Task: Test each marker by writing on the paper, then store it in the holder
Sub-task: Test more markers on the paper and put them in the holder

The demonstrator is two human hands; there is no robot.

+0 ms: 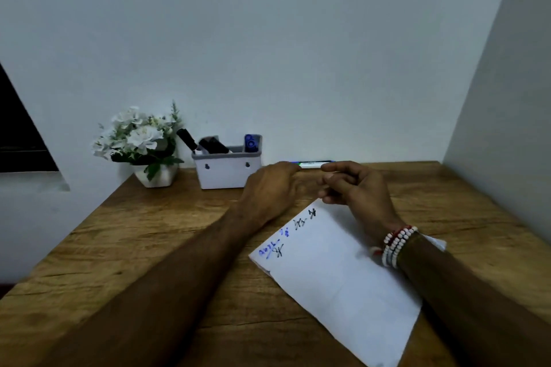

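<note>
At the back edge of the desk (149, 235), against the wall, one marker (313, 163) lies flat, white-barrelled with a green band; its left end is hidden behind the left hand (271, 188). Left hand: fingers curled loosely, knuckles up, reaching toward the marker; contact cannot be told from this angle. Right hand (354, 188): half-curled, forefinger extended toward the marker's right part, pinching nothing. Both hands appear empty.

Holder (228, 168), white with grey rim, stands just left of the marker, beside a pot of white flowers (140, 140). It already carries dark markers (208, 144) and a blue one (250, 141). Paper (343, 271) lies under the right wrist, with black and blue scribbles along its left edge.

Judgement: the lying marker is likely the next to test. It should be light, rigid and smooth, so it may roll when nudged. Best taken at mid-barrel between thumb and forefinger, leaving the cap end free for the other hand to pull off.
</note>
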